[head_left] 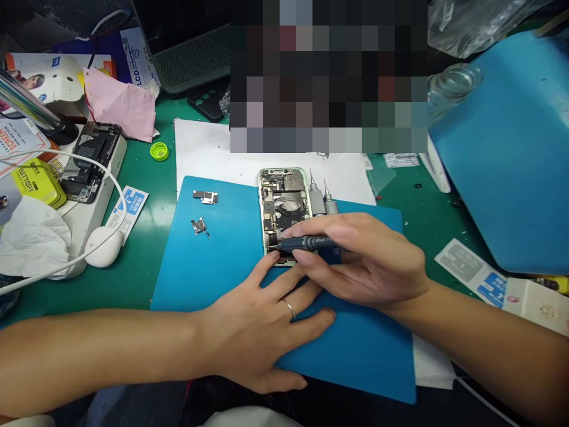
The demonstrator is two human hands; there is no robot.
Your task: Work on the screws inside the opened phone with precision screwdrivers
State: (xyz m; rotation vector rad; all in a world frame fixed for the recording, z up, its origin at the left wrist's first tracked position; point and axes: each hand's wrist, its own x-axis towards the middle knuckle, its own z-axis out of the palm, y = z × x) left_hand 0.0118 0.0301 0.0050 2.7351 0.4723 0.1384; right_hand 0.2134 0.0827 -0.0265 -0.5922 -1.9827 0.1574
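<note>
An opened phone (288, 204) lies upright on the blue mat (213, 267), its circuit board and inner parts bare. My left hand (271, 320), with a ring on one finger, is open with its fingers spread. One of its fingertips touches the phone's lower left edge. My right hand (364, 255) is shut on a slim black pen-shaped tool (306, 242) with pale lettering. The tool's thin tip is at the lower part of the phone. Whether it touches a part there, I cannot tell. Left of the phone lie a small metal bracket (205, 197) and a small metal part (200, 226).
Two grey screwdrivers (316, 198) lie right of the phone. White paper (213, 148) is under the mat's far side. A second opened phone (91, 157), a white cable (104, 166) and a green cap (159, 151) are on the left. A blue sheet (507, 154) stands at right.
</note>
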